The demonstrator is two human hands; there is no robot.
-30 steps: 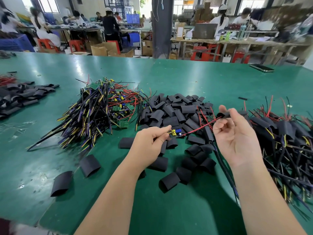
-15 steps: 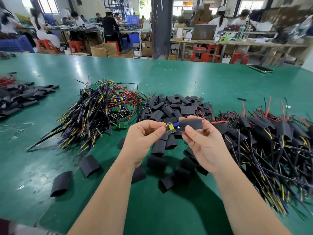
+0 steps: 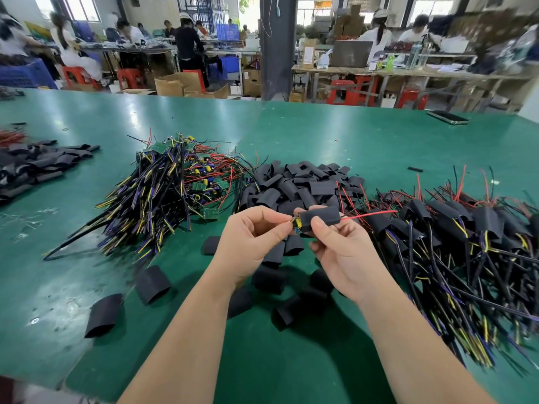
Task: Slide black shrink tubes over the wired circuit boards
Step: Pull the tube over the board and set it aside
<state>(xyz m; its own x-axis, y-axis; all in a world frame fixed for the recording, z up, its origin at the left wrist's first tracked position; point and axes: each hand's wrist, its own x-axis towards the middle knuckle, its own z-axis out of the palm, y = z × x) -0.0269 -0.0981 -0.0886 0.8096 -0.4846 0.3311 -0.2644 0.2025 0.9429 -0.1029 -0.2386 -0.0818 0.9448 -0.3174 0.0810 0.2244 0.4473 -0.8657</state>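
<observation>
Since half a second ago the shrink tube (image 3: 319, 218) has slid further leftward along the circuit board (image 3: 296, 225), so that only the board's yellow-and-blue end now shows between the 2 hands. The left hand (image 3: 253, 240) pinches that bare end with thumb and fingertips, and the right hand (image 3: 341, 252) grips the tube, thumb on its near face and fingers behind; both are held up off the counter (image 3: 320, 135). A red wire (image 3: 370, 214) sticks out of the tube's far mouth, away to the right of the right hand. The sleeving step looks nearly finished. The next move likely calls for a last short push of the tube while the left hand lets go of the end it covers, so the pinching fingers themselves stand in the way. The pile of bare wired boards (image 3: 175, 193) lies beyond and left of the left hand, the heap of loose tubes (image 3: 291, 185) just beyond both hands, and the pile of sleeved boards (image 3: 466, 243) right of the right hand. 2 stray tubes (image 3: 153, 284) lie well left of the left forearm, and a phone (image 3: 447, 117) rests far beyond the right hand.
</observation>
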